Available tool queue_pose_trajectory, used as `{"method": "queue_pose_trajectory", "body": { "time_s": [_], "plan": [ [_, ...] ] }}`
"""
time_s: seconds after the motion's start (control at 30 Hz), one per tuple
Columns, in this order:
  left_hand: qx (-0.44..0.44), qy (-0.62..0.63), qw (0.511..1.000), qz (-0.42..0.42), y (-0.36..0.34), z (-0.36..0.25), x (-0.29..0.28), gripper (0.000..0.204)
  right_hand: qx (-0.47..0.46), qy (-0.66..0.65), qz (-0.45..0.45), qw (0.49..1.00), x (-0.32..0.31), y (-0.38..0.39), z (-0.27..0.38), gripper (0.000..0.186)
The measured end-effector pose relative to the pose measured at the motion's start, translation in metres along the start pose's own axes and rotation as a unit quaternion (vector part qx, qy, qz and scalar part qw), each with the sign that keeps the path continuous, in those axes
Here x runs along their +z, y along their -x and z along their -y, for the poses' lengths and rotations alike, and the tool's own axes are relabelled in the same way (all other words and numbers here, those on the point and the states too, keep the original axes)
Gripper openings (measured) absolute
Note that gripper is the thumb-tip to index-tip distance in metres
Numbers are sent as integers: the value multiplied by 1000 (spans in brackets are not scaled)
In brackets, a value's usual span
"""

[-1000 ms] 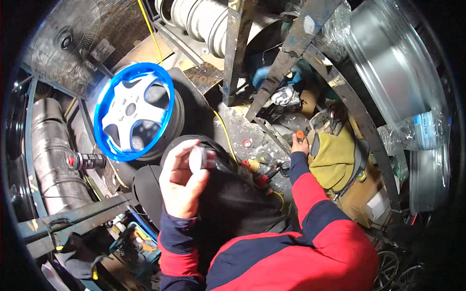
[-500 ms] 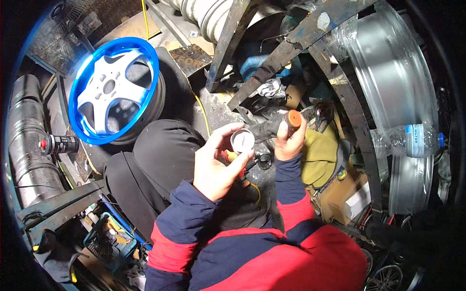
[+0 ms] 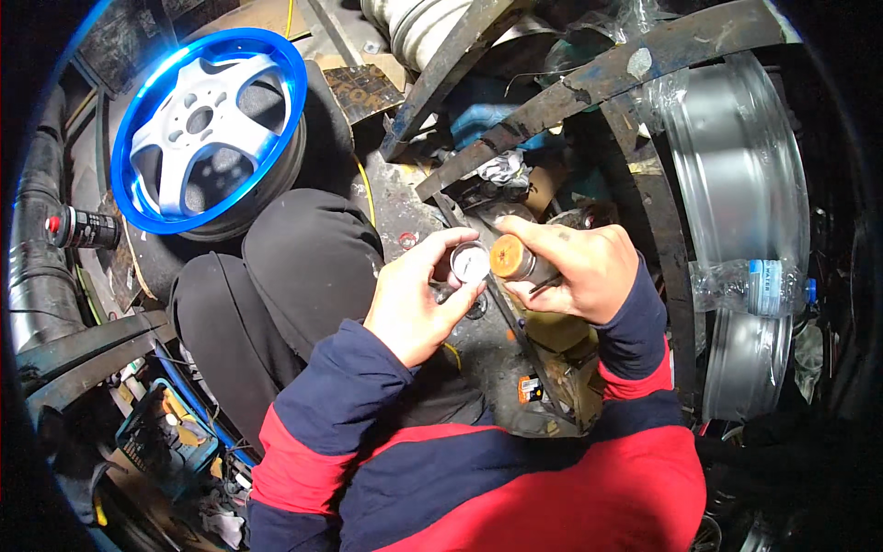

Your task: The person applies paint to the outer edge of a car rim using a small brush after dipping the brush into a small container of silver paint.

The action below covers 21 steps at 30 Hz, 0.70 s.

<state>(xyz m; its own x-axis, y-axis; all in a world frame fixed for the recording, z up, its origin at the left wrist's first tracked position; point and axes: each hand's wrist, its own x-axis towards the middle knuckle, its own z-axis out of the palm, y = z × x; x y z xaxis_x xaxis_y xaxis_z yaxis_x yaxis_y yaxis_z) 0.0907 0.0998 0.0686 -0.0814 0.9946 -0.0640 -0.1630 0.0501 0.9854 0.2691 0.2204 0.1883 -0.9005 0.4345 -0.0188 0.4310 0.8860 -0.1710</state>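
Note:
Between the thumb and fingers of my left hand (image 3: 414, 299) is a small round cap (image 3: 470, 263), its pale open face turned up and a dark mark inside. My right hand (image 3: 589, 267) grips a short dark cylinder with an orange end (image 3: 511, 257). That orange end points toward the cap, close beside its edge; whether they touch I cannot tell. To the left, a white five-spoke wheel with a shiny blue lip (image 3: 296, 101) leans tilted on top of a dark tyre.
A dark metal frame (image 3: 607, 83) crosses from upper middle to the right. Beyond it stand film-wrapped silver rims (image 3: 736, 156) and a clear water bottle (image 3: 771, 287). A black spray can (image 3: 90, 229) lies far left, above a teal crate (image 3: 198, 455).
My right hand has turned and moved left, bringing the orange-ended cylinder from upright, well apart, to right beside the cap. My left hand still holds the cap. The view has shifted somewhat.

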Motion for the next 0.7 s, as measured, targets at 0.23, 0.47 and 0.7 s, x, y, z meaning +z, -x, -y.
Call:
{"method": "queue_pose_trajectory", "body": {
  "time_s": [0.23, 0.47, 0.7],
  "plan": [
    [108, -155, 981, -44, -6, 12, 11, 48, 30, 114, 201, 972, -6, -8, 4, 78],
    [97, -218, 971, -36, -6, 8, 12, 50, 14, 154, 263, 952, -16, -18, 13, 75],
    [121, -212, 969, -34, -4, 13, 10, 53, 13, 148, 287, 946, -20, -23, 15, 71]
  ]
}}
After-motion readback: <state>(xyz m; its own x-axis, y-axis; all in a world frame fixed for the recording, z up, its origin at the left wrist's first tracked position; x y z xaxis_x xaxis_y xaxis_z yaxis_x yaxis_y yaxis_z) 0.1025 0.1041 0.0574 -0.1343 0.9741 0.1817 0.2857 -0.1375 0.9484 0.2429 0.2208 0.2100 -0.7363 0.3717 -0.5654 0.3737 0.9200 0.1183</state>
